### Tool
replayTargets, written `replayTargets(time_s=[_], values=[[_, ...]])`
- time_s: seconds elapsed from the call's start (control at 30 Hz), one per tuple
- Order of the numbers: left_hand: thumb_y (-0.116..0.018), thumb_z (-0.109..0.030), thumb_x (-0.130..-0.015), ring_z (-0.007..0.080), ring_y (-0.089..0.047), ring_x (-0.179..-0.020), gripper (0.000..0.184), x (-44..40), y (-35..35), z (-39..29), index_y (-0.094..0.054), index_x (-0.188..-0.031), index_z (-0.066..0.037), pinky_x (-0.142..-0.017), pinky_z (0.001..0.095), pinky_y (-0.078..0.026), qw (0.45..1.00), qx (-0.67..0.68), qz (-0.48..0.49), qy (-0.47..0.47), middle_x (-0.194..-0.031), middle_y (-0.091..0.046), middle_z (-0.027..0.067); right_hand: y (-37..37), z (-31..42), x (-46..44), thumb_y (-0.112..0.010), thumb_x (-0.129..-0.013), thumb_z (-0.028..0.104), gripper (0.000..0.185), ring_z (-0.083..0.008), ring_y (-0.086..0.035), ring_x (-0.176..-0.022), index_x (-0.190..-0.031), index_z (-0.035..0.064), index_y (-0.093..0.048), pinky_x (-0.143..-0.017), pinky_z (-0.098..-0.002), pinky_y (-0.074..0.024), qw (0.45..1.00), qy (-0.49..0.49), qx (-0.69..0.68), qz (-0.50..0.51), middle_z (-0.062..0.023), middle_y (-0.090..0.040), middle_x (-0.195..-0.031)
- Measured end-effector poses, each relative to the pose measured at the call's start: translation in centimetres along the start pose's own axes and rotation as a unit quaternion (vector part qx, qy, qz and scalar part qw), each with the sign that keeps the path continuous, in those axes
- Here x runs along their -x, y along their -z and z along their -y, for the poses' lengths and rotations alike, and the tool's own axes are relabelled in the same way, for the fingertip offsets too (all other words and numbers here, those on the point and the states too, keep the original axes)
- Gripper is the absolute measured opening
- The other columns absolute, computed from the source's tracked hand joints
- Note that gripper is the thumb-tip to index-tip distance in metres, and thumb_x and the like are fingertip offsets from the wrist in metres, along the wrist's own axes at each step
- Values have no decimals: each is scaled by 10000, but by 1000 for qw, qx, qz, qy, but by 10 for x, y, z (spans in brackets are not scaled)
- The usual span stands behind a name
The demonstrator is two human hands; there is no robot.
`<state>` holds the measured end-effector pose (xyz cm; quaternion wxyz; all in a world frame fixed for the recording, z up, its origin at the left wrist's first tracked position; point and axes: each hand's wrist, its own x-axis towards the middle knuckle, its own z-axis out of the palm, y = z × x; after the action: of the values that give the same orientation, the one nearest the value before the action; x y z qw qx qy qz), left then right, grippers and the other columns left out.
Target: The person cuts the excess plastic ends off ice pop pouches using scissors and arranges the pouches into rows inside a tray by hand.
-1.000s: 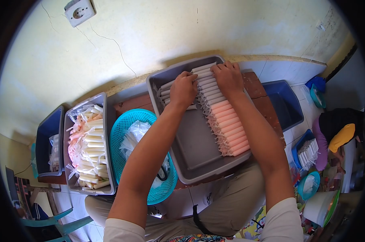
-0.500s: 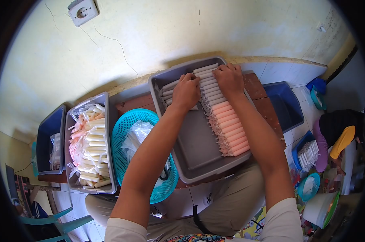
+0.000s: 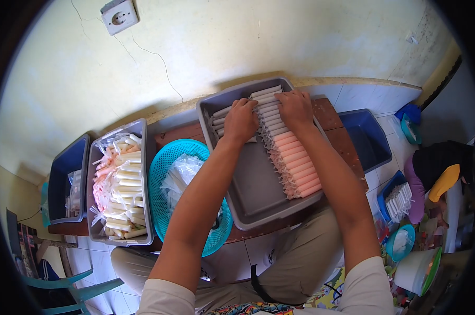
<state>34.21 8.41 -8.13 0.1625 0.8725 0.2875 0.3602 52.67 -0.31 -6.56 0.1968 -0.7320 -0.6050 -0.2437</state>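
Observation:
A grey plastic tub [image 3: 258,207] stands in front of me. In it lies a row of slim filled plastic tubes with twisted ends, whitish tubes [image 3: 271,116] at the far part and pink tubes [image 3: 298,165] nearer me. My left hand [image 3: 241,121] is closed, its fingertips at the twisted left end of a whitish tube. Across the row, my right hand [image 3: 296,108] is closed at the right end of what looks like the same tube. My fingers partly hide it. More whitish tubes [image 3: 220,122] lie along the tub's left side, partly behind my left hand.
Left of the tub are a turquoise basket [image 3: 156,173] with clear plastic bags, a grey bin [image 3: 149,210] of bagged cream and pink tubes, and a dark blue bin [image 3: 64,178]. At right are a blue tub [image 3: 364,139] and a person in dark clothing [image 3: 439,163] among containers.
The view has shifted slightly. Both hands stay over the far part of the row, with only small finger movement; the tubes look the same.

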Motion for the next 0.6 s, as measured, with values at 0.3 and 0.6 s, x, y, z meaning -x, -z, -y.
replayTargets(time_s=[0.3, 0.6], values=[[-696, -48, -883, 357, -712, -1090, 252, 22, 33, -10, -799, -1112, -73, -966, 482, -569, 998, -45, -11, 35, -1151, -743, 147, 44, 39, 12, -789, -869, 128, 338, -389, -714, -1093, -1197, 48, -773, -962, -491, -558, 973, -30, -226, 40, -171, -779, -1113], [-648, -85, -934, 418, -754, -1061, 185, 41, 43, -16, -807, -1013, -33, -902, 503, -613, 953, -192, 198, 127, -1142, -762, 218, 8, 70, 22, -715, -877, 87, 276, -422, -741, -1007, -1136, 22, -785, -941, -501, -581, 945, 22, -276, 175, -240, -770, -1024]])
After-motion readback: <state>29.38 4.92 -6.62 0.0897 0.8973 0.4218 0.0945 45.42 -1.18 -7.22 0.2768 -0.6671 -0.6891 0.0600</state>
